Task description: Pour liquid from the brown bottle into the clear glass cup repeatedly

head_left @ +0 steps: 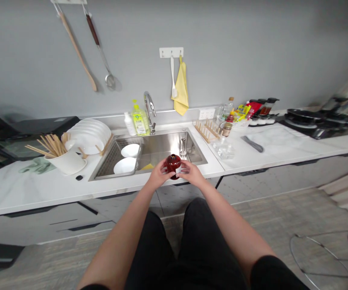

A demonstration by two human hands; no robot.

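A red-brown bottle [173, 164] with an uncapped dark neck and a white label is held upright between both hands, at the front edge of the sink [161, 143]. My left hand [161, 174] has its fingers wrapped round the bottle's left side. From the right, my right hand [191, 172] grips it too, thumb near the label. A small black cap-like piece [79, 177] lies on the counter to the left of the sink. Two white bowls [125, 165] sit in the drain basket [110, 161] in the sink's left part.
A faucet [150, 110] rises behind the sink beside a yellow-green soap bottle [140, 121]. White plates [86, 135] and a utensil holder [68, 161] with chopsticks stand left. To the right are a wooden rack [207, 131], clear glassware [223, 149], a condiment basket [240, 123] and a stove [318, 121].
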